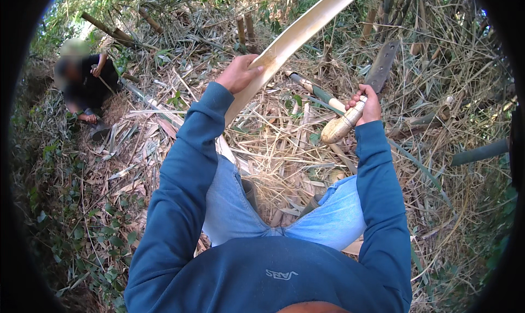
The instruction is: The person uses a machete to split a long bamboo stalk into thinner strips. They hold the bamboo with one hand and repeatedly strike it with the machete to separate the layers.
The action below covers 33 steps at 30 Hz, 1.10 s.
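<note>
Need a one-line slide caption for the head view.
Left hand holds a split bamboo piece; right hand grips a broad-bladed knife by its handle, above dry plant litter.

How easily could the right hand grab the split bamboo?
Probably not easily: the right hand grips a knife handle, though the way to the split bamboo in the left hand looks clear.

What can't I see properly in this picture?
In the head view:
- Lower part of the split bamboo: partly covered by the left hand and left sleeve.
- Where the machete's blade meets its handle: covered by the right hand.
- Boots: mostly hidden by the jeans.
- Green pole's outer end: cut off by the dark rim.
- Other person's face: blurred.
</note>
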Tool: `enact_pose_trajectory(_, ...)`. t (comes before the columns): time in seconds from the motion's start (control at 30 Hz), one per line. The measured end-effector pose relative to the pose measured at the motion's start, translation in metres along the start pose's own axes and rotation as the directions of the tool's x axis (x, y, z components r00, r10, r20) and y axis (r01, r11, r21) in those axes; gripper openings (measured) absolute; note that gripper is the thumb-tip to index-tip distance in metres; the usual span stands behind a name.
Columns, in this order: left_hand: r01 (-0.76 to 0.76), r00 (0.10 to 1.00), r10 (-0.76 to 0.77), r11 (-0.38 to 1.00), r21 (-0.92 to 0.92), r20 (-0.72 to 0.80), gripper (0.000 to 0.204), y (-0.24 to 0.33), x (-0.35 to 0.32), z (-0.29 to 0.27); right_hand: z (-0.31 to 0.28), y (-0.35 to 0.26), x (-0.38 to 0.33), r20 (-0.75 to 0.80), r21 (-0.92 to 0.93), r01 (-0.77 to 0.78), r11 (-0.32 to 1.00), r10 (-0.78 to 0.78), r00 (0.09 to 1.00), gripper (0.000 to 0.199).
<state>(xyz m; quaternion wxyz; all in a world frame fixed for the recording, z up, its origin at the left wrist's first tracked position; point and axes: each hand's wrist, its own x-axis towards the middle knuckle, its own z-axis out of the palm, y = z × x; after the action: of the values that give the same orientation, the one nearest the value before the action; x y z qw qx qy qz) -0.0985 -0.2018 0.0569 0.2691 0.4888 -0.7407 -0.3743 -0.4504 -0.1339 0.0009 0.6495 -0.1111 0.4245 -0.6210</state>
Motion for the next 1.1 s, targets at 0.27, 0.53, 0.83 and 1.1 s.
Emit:
enact_pose_trajectory(0.27, -0.016, 0.996, 0.000, 0.983, -0.181, -0.088, 0.050, 0.009, -0.003, -0.005, 0.003, 0.004, 0.003, -0.034, -0.064, -0.033, 0.997, 0.031, 0.999, 0.025)
enact_pose_trajectory(0.53, -0.143, 0.959, 0.075, 0.960, -0.242, -0.272, 0.041, -0.017, 0.009, -0.001, 0.006, 0.009, 0.000, -0.032, -0.146, 0.028, 0.989, -0.033, 0.999, 0.025)
enact_pose_trajectory(0.83, -0.187, 0.961, 0.067, 0.872, -0.453, -0.267, 0.037, -0.026, 0.010, 0.012, 0.030, 0.019, -0.024, 0.084, -0.467, 0.211, 0.859, -0.194, 0.977, 0.026)
enact_pose_trajectory(1.1, 0.128, 0.988, -0.147, 0.673, -0.728, 0.038, 0.034, -0.035, -0.007, 0.003, 0.034, 0.033, -0.027, 0.177, -0.585, 0.267, 0.765, -0.200, 0.964, 0.029)
